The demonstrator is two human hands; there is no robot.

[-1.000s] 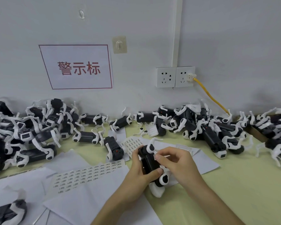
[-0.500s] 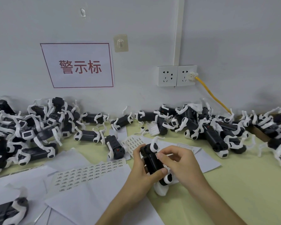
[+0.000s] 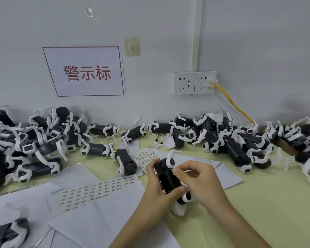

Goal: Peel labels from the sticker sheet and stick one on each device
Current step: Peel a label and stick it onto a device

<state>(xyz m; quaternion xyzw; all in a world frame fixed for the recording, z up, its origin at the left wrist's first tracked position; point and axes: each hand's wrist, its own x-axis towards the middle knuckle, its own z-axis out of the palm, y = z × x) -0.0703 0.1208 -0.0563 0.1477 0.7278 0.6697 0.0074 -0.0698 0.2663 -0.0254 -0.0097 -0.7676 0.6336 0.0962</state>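
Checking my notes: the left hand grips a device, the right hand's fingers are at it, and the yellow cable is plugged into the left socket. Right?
Wrong socket: the head view shows the cable plugged into the right socket. The rest holds: the left hand grips the device, and the right hand has its fingers at it.

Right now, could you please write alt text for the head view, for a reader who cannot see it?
A person's left hand grips a black-and-white device at a yellow-green table while the right hand presses curled fingertips on its side. A sticker sheet lies on white papers to the left, and piles of similar devices line the wall behind.
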